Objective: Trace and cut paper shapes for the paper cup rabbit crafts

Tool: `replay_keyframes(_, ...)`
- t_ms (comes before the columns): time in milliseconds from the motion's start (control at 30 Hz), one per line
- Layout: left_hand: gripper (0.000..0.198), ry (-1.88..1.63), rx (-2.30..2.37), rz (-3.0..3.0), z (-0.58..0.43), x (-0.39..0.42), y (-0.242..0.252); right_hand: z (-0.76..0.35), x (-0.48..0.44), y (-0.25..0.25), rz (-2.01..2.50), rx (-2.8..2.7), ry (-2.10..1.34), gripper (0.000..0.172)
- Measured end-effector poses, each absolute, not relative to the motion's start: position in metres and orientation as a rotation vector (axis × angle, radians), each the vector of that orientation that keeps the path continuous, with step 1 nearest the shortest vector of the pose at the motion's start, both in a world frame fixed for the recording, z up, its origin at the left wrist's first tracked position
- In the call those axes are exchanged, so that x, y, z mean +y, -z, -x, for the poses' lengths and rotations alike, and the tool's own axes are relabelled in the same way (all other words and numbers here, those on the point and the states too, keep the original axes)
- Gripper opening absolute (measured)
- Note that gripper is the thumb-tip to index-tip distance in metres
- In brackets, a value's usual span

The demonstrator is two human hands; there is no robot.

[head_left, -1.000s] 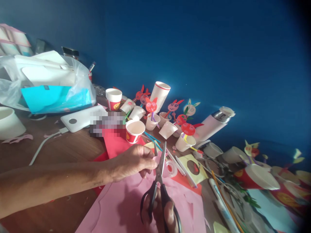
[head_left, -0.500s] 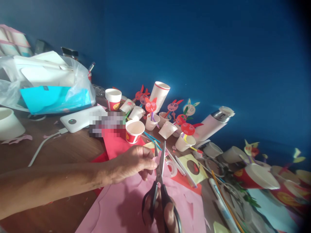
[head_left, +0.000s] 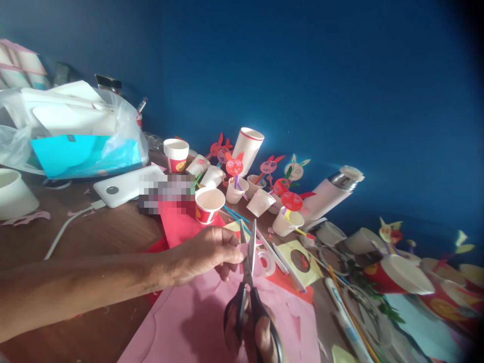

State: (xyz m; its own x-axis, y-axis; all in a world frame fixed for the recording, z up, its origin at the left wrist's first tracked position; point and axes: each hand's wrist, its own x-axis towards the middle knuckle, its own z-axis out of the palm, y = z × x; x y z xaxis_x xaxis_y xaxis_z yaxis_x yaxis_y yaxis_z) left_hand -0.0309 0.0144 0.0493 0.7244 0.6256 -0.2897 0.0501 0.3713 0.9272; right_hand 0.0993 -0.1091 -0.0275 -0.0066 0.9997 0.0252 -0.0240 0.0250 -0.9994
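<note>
The deep blue wall (head_left: 302, 75) rises behind a wooden table (head_left: 83, 237) that carries nearly everything in view. At the table's left stands a clear plastic bag (head_left: 124, 136) wrapped around white and turquoise packaging. A large pink paper sheet (head_left: 212, 322) lies on the table directly in front of the person, with red paper (head_left: 181, 227) showing beyond it.

The left arm reaches in from the left, and the left hand (head_left: 207, 254) pinches a raised edge of the pink paper sheet between thumb and fingers, a narrow grip. The right hand (head_left: 260, 335) sits low in the view, its grip closed around the black handles of the scissors (head_left: 247, 282). The blades point up, slightly parted, right at that pink edge; the view is poor here, so whether they are biting the paper is hard to say.

Farther along the table stand a white thermos (head_left: 327, 196) and paper cups (head_left: 207, 205), some holding paper rabbit faces on sticks (head_left: 234, 164). Just beyond the blades lie a yellow card with a round hole (head_left: 300, 262) and a roll of clear tape (head_left: 265, 263).
</note>
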Motion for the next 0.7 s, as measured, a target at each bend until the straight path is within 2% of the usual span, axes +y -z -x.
replay_keyframes(67,0.021,-0.408,0.696,-1.145,0.031,0.014,-0.051,-0.098,-0.107,0.029,1.115,-1.164,-1.273,0.065)
replay_keyframes(233,0.016,-0.407,0.704,-1.142,0.032,0.015,-0.053,-0.096,-0.104,0.029,0.932,-1.007,-1.415,0.057)
replay_keyframes(700,0.013,-0.388,0.706,-1.163,0.033,0.017,-0.056,-0.099,-0.104,0.019,0.975,-1.096,-1.340,0.053)
